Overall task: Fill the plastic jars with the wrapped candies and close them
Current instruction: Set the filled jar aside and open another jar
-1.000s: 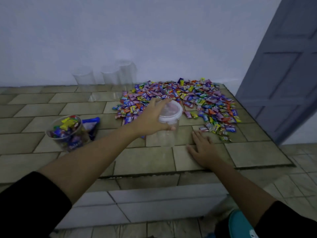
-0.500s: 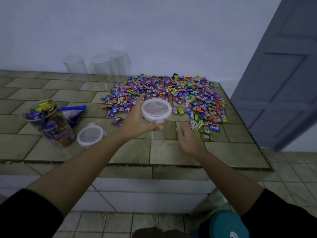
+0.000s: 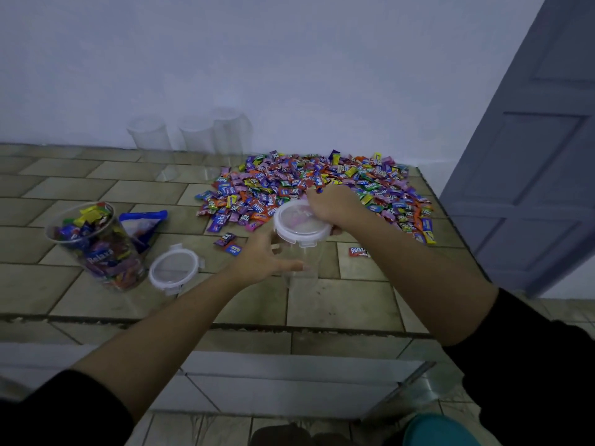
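An empty clear plastic jar [image 3: 306, 268] with a white lid [image 3: 301, 225] stands on the tiled counter in front of the candy pile [image 3: 322, 185]. My left hand [image 3: 264, 259] wraps the jar's side. My right hand [image 3: 331, 206] grips the far edge of that lid. At the left stands an uncapped jar [image 3: 96, 246] filled with wrapped candies, and a loose white lid [image 3: 175, 268] lies flat beside it. Three empty clear jars [image 3: 196, 136] stand against the wall.
A blue candy bag [image 3: 145, 225] lies behind the filled jar. A few stray candies [image 3: 359, 251] lie near the capped jar. The counter's front edge [image 3: 225, 326] runs below my arms. A grey door [image 3: 531, 156] stands to the right.
My right hand lifted off the counter and took hold of the lid's far edge. My left hand slid from the jar's top to its side. The view tilted down and left.
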